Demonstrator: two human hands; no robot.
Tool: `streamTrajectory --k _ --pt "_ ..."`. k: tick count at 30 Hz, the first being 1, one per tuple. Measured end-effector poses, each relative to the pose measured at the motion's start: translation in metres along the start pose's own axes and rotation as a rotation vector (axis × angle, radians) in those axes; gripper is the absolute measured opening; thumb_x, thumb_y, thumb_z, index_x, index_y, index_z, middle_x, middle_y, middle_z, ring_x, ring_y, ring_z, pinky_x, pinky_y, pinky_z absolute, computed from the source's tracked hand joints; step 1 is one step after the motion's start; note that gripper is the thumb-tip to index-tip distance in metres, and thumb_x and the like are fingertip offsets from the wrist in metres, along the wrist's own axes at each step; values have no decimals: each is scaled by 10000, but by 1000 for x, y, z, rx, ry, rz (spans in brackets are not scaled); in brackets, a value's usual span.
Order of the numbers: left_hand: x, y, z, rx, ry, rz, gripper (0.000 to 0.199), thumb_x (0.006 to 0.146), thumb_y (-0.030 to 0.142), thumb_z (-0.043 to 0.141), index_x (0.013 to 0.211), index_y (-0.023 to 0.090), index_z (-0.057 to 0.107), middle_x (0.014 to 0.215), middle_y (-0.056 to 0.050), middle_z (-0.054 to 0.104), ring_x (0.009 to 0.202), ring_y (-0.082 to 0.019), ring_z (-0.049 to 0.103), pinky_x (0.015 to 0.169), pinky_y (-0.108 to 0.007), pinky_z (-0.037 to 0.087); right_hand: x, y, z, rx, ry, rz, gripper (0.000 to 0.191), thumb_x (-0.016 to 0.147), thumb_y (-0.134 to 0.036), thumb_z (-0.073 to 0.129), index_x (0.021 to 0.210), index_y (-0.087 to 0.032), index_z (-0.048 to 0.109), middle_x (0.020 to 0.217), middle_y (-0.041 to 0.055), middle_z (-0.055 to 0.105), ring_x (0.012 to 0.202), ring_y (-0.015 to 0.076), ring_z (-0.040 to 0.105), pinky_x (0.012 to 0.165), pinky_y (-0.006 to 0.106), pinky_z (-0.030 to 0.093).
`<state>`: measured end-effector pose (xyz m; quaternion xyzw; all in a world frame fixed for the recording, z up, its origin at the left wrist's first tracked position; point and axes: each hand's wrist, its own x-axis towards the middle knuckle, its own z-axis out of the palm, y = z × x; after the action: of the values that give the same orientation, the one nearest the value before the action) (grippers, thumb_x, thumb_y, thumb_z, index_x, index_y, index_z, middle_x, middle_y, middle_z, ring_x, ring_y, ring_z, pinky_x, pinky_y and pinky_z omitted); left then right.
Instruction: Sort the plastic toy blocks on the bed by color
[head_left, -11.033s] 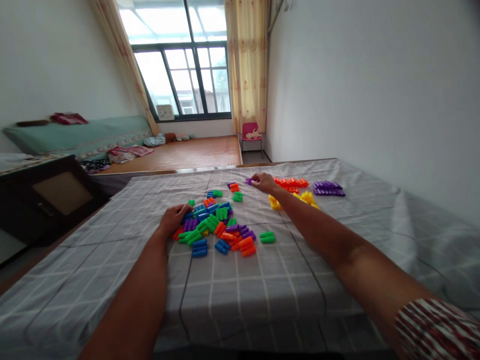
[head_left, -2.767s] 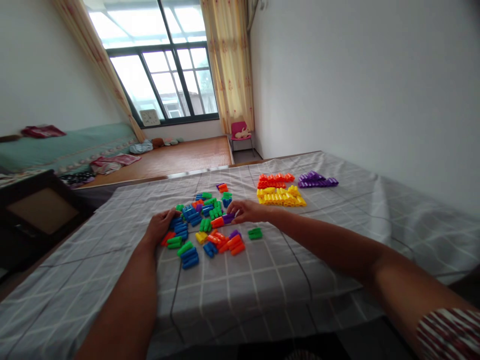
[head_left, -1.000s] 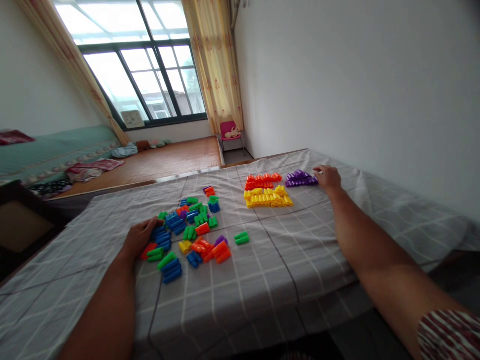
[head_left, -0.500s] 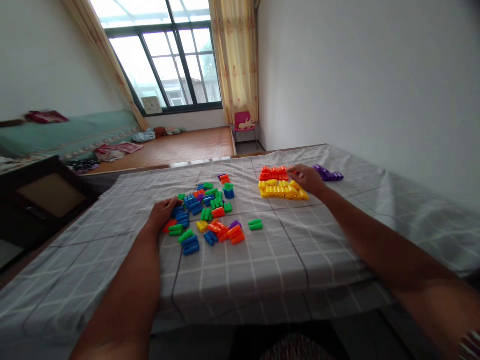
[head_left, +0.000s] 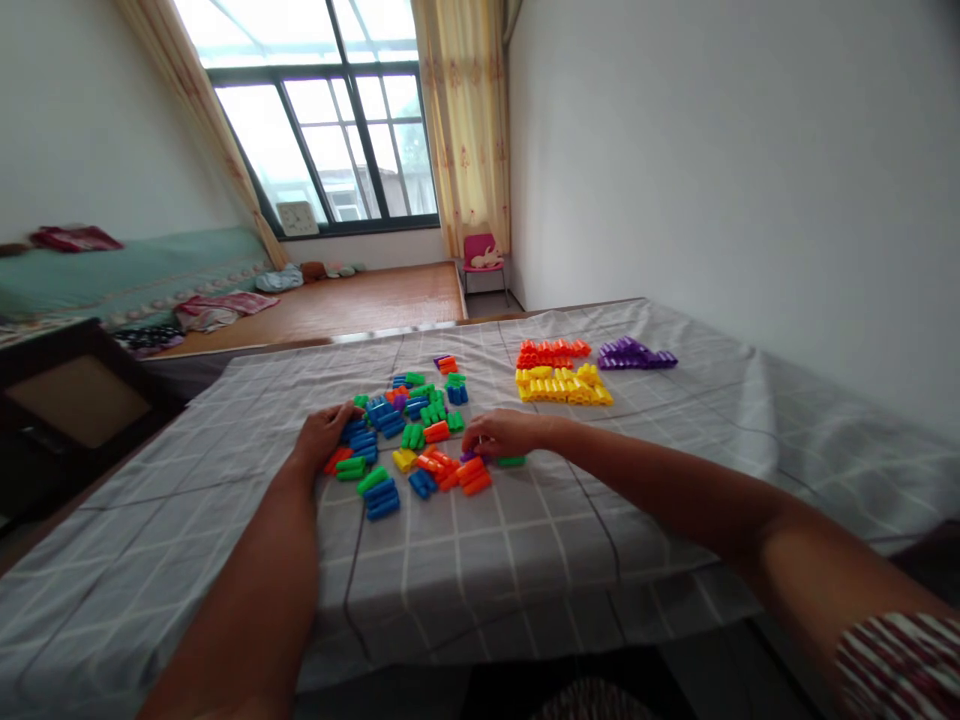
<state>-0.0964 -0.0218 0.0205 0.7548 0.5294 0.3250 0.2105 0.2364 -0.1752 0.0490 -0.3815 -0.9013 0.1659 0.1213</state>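
Observation:
My left hand [head_left: 322, 434] lies fairly flat at the left edge of a loose pile of plastic tube-shaped blocks, its fingers stretched over blue blocks [head_left: 361, 440]. Bent down into the pile's right side, my right hand [head_left: 496, 432] has its fingers pinched at a purple block [head_left: 469, 457], which they partly hide. Orange blocks [head_left: 474, 475] lie just in front of those fingers, and a green block [head_left: 511, 461] shows below the palm. Farther back on the right are sorted groups: red-orange blocks [head_left: 546, 354], yellow blocks [head_left: 566, 388] and purple blocks [head_left: 634, 353].
A grey checked cloth [head_left: 555, 540] covers the table, with folds near the right wall. Beyond its far edge is a low wooden bed platform [head_left: 367, 295]. A dark cabinet [head_left: 82, 400] stands at the left, and a pink chair [head_left: 482, 255] by the curtain.
My right hand has moved left and nearer, from the red-orange row to the purple block in the pile. The red-orange row shows an added block at its right end. My left hand stays put.

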Motion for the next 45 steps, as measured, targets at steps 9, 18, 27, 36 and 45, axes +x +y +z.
streamTrajectory --k 9,18,27,36,45 --pt "3 -1 -2 19 2 -45 540 743 634 487 843 185 770 873 -47 762 863 -242 688 778 -282 535 -118 103 -74 34 876 633 259 797 -395 638 920 -174 690 857 52 718 762 159 645 703 261 503" --pt "3 1 -4 63 8 -45 517 737 621 483 808 200 775 893 -52 763 923 -278 683 829 -328 541 -237 185 -71 -299 976 1333 219 703 -410 681 798 -214 688 812 54 710 766 210 647 702 309 487" --pt "3 1 -4 66 13 -41 491 750 581 483 828 191 771 903 -53 762 928 -267 686 835 -313 539 -225 182 -61 -490 881 1364 241 800 -432 609 866 -229 720 863 86 716 809 225 644 689 312 470" --pt "2 -1 -2 46 2 -32 532 753 620 477 849 184 767 898 -57 761 903 -260 684 785 -295 540 -230 185 -57 -405 618 1220 288 732 -339 702 1016 -301 734 1032 20 716 892 203 645 743 290 475" --pt "2 -4 0 72 -12 -33 611 755 675 434 871 172 760 927 -61 756 911 -255 668 796 -294 506 -224 182 -46 -593 730 1176 241 833 -232 580 1032 -251 716 1076 70 671 910 206 624 745 298 458"
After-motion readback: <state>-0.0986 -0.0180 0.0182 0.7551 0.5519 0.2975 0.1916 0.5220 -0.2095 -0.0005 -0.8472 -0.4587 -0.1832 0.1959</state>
